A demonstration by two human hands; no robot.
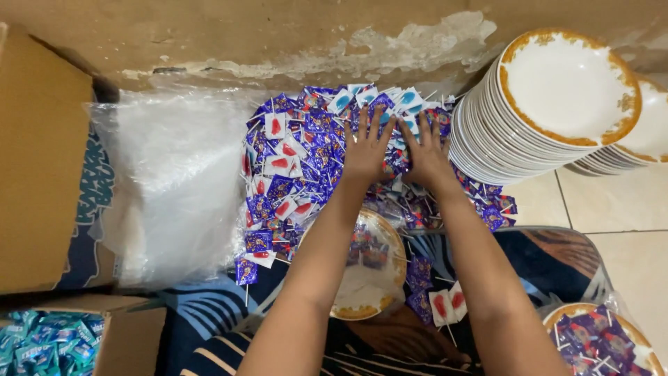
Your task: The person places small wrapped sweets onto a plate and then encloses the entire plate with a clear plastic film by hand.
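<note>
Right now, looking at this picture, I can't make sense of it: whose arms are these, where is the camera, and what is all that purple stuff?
There is no machine here. The picture comes from one camera worn on a person's head, looking down, so the two bare arms reaching away from you are that person's own. The left hand and right hand lie flat, fingers spread, side by side on a heap of small wrapped lollipops in purple, white and red wrappers with thin sticks. Neither hand grips anything; they press on the pile. The heap lies on a clear plastic sheet on the floor by a wall. To the right stands a tall stack of white plates with gold rims. One such plate sits under the arms, on the person's lap, holding a few sweets. A cardboard box stands at the left.
</note>
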